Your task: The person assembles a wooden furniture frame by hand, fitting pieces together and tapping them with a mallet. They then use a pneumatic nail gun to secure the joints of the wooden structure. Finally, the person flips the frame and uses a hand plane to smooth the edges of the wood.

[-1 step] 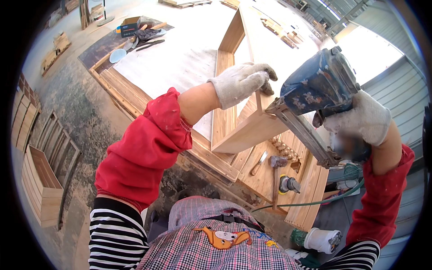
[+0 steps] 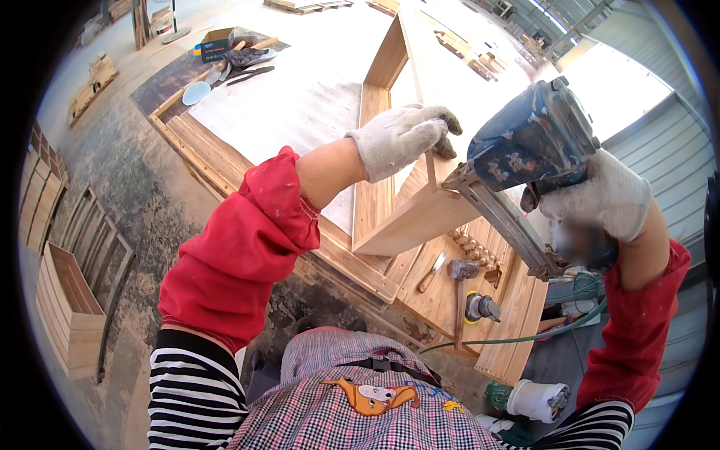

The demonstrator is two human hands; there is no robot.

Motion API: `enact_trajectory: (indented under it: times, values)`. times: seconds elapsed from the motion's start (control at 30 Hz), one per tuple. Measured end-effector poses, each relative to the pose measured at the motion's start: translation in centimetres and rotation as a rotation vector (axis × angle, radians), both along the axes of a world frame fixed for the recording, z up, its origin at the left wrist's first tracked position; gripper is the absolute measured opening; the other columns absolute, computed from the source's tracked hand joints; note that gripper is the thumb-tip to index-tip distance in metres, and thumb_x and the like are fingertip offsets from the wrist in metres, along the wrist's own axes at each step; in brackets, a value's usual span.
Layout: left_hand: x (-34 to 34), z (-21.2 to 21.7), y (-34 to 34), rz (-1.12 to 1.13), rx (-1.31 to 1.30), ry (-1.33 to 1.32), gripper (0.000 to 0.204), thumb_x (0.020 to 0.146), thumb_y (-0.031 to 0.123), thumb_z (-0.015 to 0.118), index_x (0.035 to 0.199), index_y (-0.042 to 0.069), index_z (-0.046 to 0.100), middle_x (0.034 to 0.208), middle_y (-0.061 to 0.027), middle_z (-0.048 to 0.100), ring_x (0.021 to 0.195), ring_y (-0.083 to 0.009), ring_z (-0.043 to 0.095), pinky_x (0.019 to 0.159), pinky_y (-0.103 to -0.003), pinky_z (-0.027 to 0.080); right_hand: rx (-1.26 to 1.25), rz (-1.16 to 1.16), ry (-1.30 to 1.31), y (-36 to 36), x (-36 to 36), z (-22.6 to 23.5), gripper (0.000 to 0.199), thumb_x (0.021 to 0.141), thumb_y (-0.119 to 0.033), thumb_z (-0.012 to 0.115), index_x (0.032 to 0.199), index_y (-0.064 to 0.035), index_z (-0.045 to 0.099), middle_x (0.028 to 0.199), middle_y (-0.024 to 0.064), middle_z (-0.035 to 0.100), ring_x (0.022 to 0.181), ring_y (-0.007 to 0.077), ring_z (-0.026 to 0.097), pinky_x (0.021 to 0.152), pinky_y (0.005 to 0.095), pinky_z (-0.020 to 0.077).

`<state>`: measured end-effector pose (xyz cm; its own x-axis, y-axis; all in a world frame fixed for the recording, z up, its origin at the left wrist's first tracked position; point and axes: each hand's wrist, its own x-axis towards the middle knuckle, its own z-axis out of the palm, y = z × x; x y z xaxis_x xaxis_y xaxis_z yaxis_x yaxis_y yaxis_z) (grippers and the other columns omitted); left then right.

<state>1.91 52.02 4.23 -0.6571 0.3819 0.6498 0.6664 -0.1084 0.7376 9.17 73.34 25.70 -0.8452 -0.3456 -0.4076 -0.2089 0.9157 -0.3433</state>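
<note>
My right hand (image 2: pixel 600 196), in a whitish knit glove, is wrapped around the handle of a worn blue nail gun (image 2: pixel 529 139). The gun's metal nose meets the near upper corner of an open wooden frame (image 2: pixel 412 217), which stands on edge on the workbench (image 2: pixel 300 217). Left of the gun, my gloved left hand (image 2: pixel 405 141) is closed over the frame's upper edge, its dirty fingertips bent down on the far side. Parts of the frame behind my left hand and the gun are hidden.
On the bench's near right lie a hammer (image 2: pixel 461 281), a putty knife (image 2: pixel 433 272), a round sander (image 2: pixel 481 307) and wooden beads (image 2: pixel 476 247). A green air hose (image 2: pixel 525 339) crosses the edge. A white bucket (image 2: pixel 536 400) stands below; wooden boxes (image 2: pixel 71 315) stand at left.
</note>
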Motion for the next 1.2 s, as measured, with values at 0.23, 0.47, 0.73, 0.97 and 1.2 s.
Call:
enact_trajectory:
  times: [0.23,0.47,0.73,0.97,1.2]
  values:
    - [0.0,-0.2,0.2,-0.034,0.027,-0.061,0.040,0.097,0.030,0.037,0.111,-0.003,0.056,0.094,-0.0175,0.068,0.090,-0.0239,0.066,0.084,-0.034,0.050,0.068,0.023,0.004,0.9,-2.1,0.2,0.032,0.073,-0.014,0.074,0.100,0.0001,0.068,0.086,0.0073,0.069,0.071,0.0147,0.063,0.066,0.0298,0.0531]
    - [-0.2,-0.3,0.4,-0.044,0.055,-0.110,0.041,0.097,0.031,0.037,0.110,-0.003,0.056,0.094,-0.0166,0.069,0.091,-0.0227,0.066,0.084,-0.033,0.050,-0.021,0.170,0.023,1.8,-3.6,-0.1,0.028,0.073,-0.021,0.078,0.094,-0.0036,0.072,0.073,0.0012,0.066,0.055,0.0073,0.055,0.051,0.0230,0.0466]
    - [-0.3,-0.5,0.3,-0.088,0.109,-0.128,0.040,0.097,0.030,0.038,0.111,-0.003,0.056,0.093,-0.0158,0.068,0.091,-0.0211,0.066,0.085,-0.033,0.049,-0.095,0.056,0.002,0.8,-1.3,0.0,0.025,0.074,-0.014,0.076,0.091,0.0006,0.068,0.074,0.0037,0.065,0.061,0.0112,0.059,0.056,0.0270,0.0493]
    - [-0.5,-0.7,0.3,-0.094,0.126,-0.107,0.040,0.097,0.029,0.039,0.111,-0.004,0.056,0.093,-0.0162,0.068,0.092,-0.0212,0.066,0.087,-0.033,0.049,-0.124,-0.047,-0.028,0.4,-0.3,-0.2,0.031,0.073,-0.013,0.078,0.097,0.0019,0.065,0.077,0.0048,0.065,0.064,0.0110,0.059,0.058,0.0275,0.0501]
    - [-0.8,-1.1,0.5,-0.087,0.142,-0.099,0.040,0.097,0.030,0.040,0.110,-0.004,0.056,0.093,-0.0164,0.068,0.091,-0.0212,0.066,0.086,-0.033,0.050,-0.099,-0.025,-0.007,1.2,-1.0,-0.7,0.034,0.074,-0.014,0.076,0.102,0.0014,0.065,0.084,0.0070,0.068,0.064,0.0125,0.061,0.057,0.0252,0.0505]
